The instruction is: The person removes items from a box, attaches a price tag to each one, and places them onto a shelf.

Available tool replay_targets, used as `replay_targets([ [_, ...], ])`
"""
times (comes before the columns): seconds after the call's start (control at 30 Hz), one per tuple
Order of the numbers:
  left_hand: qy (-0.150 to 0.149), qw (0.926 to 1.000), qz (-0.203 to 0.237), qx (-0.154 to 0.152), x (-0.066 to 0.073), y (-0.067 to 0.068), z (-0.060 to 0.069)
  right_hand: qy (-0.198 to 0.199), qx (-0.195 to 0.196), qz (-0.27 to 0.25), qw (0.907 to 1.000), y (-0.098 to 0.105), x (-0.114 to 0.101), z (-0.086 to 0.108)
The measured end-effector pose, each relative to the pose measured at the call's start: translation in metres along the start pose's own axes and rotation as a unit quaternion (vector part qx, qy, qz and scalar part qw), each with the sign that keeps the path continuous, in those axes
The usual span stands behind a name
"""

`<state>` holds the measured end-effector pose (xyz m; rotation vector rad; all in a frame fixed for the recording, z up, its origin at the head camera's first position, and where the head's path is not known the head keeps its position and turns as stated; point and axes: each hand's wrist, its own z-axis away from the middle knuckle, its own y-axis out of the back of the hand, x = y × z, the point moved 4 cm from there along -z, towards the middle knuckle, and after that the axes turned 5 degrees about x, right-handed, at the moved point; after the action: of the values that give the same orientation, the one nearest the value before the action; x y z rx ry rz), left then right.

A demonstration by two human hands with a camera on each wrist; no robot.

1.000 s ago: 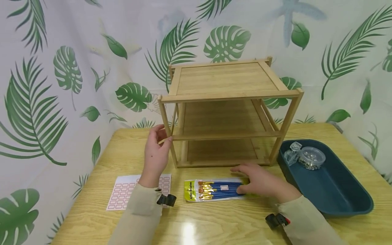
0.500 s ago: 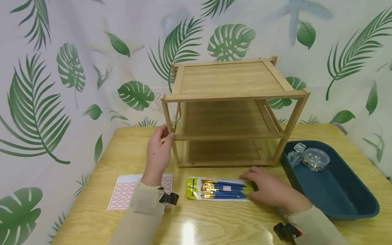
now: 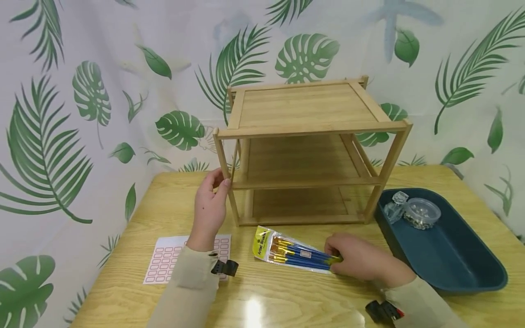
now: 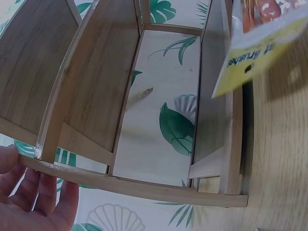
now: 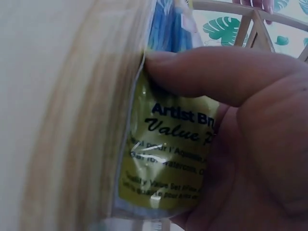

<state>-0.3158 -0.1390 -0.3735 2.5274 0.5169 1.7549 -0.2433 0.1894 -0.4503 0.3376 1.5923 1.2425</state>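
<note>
A pack of artist brushes (image 3: pixel 301 253) with blue handles and a yellow label lies tilted in front of the rack in the head view. My right hand (image 3: pixel 358 258) grips its right end; in the right wrist view the thumb presses across the yellow part of the pack (image 5: pixel 163 159). My left hand (image 3: pixel 210 207) holds the front left post of the wooden three-tier rack (image 3: pixel 303 130). In the left wrist view the fingers (image 4: pixel 45 192) and thumb are around that post, and the pack's label end (image 4: pixel 250 62) shows near the bottom shelf.
A sheet of red-bordered labels (image 3: pixel 162 262) lies under my left forearm. On the right stands a dark teal tub (image 3: pixel 463 255) holding a round clear container (image 3: pixel 422 212) and a small clear bottle (image 3: pixel 395 207). A leaf-patterned curtain (image 3: pixel 135 91) hangs behind the wooden table (image 3: pixel 270 300).
My right hand has closed on the right end of the brush pack, and the pack has turned, its label end swinging up toward the rack. My left hand stays on the post.
</note>
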Motion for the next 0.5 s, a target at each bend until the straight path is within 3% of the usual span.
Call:
replay_targets([
  [0.23,0.002,1.0000,-0.004,0.001,0.001,0.001,0.001,0.005,-0.002,0.016,0.9999,0.000,-0.005,0.000],
  [0.5,0.002,1.0000,0.002,0.000,0.000,-0.001,-0.001,0.028,0.047,0.024,0.9982,0.021,-0.014,0.005],
])
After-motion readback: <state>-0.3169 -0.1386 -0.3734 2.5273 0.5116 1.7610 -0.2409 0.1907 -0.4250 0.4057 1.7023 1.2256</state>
